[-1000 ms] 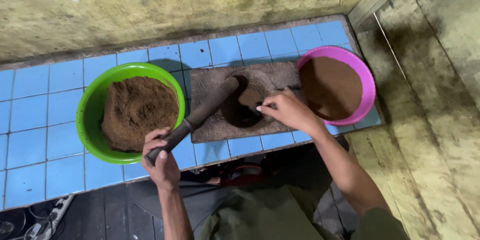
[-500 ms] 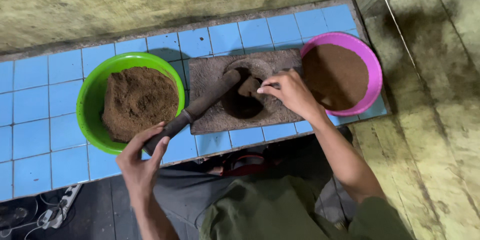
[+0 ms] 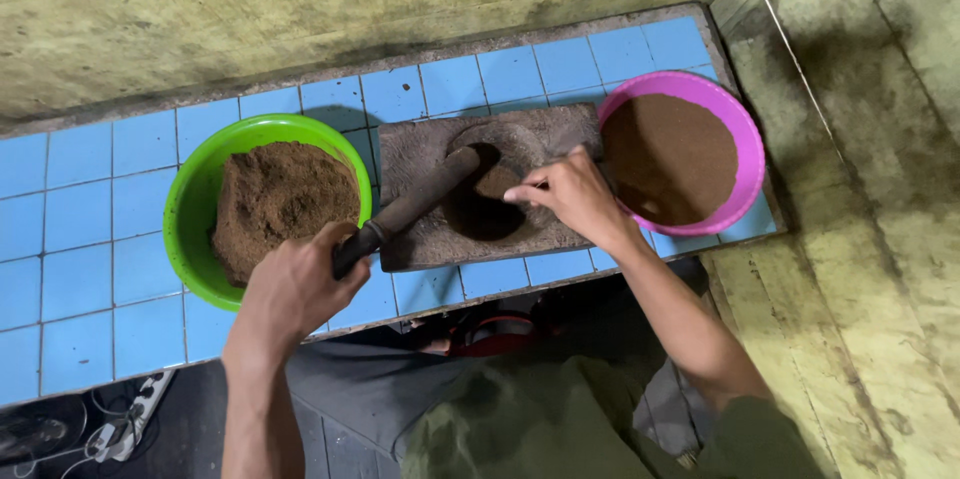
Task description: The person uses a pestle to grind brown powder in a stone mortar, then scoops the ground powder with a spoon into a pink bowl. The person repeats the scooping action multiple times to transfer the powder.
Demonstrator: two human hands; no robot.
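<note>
Left hand (image 3: 296, 291) fisted, gripping, forearm near-left. Right hand (image 3: 574, 197) farther right, fingers pinched, pointing left, arm bent.
</note>
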